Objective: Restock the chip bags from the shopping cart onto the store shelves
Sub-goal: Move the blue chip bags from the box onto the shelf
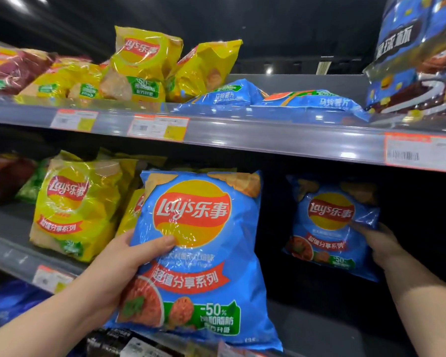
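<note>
We see a bright blue chip bag (204, 253) with a round yellow logo crossed by a red banner, white lettering, a red ribbon band and a green panel at its foot; a second blue bag (330, 228) deeper in the shelf carries the same pattern. Left of these we note yellow bags (75, 210) with that same red-and-yellow logo and green corner patches, then a green bag (32, 185) and a dark red bag (3, 179). The shelf rail (268, 136) is grey, and its price labels (157, 128) are white, edged in orange, with yellow patches
</note>
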The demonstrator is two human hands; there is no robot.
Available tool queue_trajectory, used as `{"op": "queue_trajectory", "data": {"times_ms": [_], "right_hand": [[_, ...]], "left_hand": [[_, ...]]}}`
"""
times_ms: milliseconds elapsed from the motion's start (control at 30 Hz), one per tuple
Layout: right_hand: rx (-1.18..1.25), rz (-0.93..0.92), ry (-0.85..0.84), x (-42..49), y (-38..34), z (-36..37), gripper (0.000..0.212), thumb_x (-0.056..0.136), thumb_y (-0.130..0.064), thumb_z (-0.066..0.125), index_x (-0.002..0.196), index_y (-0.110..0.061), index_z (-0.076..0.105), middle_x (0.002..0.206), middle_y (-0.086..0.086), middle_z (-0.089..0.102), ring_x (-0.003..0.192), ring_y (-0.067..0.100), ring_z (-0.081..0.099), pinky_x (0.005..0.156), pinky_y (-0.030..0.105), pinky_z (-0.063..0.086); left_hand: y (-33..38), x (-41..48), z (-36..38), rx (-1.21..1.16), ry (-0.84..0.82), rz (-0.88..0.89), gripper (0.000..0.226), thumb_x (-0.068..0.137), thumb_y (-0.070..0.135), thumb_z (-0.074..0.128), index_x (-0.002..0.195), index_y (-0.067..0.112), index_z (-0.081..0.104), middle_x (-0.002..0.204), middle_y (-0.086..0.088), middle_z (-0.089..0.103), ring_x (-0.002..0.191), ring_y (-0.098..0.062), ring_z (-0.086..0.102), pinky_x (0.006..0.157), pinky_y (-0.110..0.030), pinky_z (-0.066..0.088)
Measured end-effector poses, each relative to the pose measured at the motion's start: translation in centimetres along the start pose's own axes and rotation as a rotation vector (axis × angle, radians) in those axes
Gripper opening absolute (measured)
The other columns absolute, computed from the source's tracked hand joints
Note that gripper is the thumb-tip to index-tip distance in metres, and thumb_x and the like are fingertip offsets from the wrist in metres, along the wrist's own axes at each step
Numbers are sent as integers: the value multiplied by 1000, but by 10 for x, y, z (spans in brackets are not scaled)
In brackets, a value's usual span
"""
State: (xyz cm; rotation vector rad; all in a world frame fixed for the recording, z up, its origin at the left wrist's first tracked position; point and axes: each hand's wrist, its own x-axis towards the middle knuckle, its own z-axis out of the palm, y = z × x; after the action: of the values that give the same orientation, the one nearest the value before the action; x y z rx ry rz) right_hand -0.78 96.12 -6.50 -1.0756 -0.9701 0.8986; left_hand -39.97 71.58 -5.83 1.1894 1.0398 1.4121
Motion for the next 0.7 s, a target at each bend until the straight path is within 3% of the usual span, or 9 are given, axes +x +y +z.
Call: {"op": "queue_trajectory", "data": {"times_ms": [100, 200, 267, 300, 367, 433, 500, 600, 700], "right_hand": [[-60, 13, 62, 3, 2, -1, 54, 80, -9, 71, 129, 2, 52, 128, 23, 57, 88, 29, 61, 85, 41, 51], [-91, -17, 58, -5, -3, 1, 69, 70, -20, 81, 127, 5, 53, 126, 25, 58, 98, 30, 57, 88, 44, 47], [-147, -27, 64, -4, -3, 0, 100, 40, -46, 90, 122, 2, 57, 119, 18, 62, 97, 33, 60, 91, 47, 49], [-181, -29, 77, 0, -1, -2, 102, 38, -46, 90, 122, 1, 57, 119, 17, 62, 100, 35, 62, 93, 49, 49], [-243, -9, 91, -11, -9, 0, 71, 65, -18, 84, 126, 3, 55, 125, 23, 60, 109, 38, 61, 95, 50, 49], [-316, 6, 169, -24, -18, 5, 68, 73, -4, 76, 134, 3, 47, 131, 24, 55, 115, 38, 57, 96, 46, 48], [-375, -4, 231, -32, -25, 9, 74, 74, -5, 75, 138, 1, 40, 135, 23, 52, 119, 38, 54, 98, 43, 47], [-598, -122, 259, -39, -32, 16, 73, 66, -29, 75, 129, -3, 52, 129, 23, 56, 116, 37, 57, 97, 44, 48], [-527, -195, 172, -62, -46, 34, 57, 70, -34, 73, 119, -8, 60, 123, 18, 61, 103, 28, 61, 85, 36, 50]], "left_hand": [[-2, 3, 1, 7, 5, -9, 116, -3, 39, 92, 105, 10, 63, 90, -19, 75, 69, -36, 73, 49, -37, 58], [-4, 8, 1, 4, 13, -6, 118, -2, 40, 92, 108, 10, 63, 91, -19, 75, 70, -36, 73, 51, -37, 58], [-5, 11, 2, 1, 17, 1, 119, -2, 41, 92, 108, 9, 63, 92, -19, 75, 70, -35, 73, 51, -37, 58], [-5, 13, 3, 0, 17, 3, 118, -2, 41, 92, 108, 9, 63, 92, -19, 75, 70, -35, 73, 52, -38, 58], [-5, 16, 6, -5, 0, 7, 115, 2, 38, 93, 109, 9, 63, 92, -19, 75, 70, -35, 73, 52, -38, 59], [-6, 18, 9, -10, -22, 2, 110, 8, 35, 93, 110, 8, 62, 92, -19, 75, 70, -34, 73, 52, -37, 58], [-6, 21, 13, -26, -25, -7, 112, 5, 38, 94, 109, 9, 62, 92, -18, 75, 70, -33, 73, 52, -35, 58], [-6, 28, 21, -66, -29, 2, 110, 7, 40, 94, 108, 10, 63, 91, -17, 75, 70, -31, 74, 53, -34, 58], [-6, 33, 30, -89, -49, 9, 76, 37, 20, 92, 106, 9, 62, 87, -15, 76, 66, -28, 73, 51, -33, 57]]}}
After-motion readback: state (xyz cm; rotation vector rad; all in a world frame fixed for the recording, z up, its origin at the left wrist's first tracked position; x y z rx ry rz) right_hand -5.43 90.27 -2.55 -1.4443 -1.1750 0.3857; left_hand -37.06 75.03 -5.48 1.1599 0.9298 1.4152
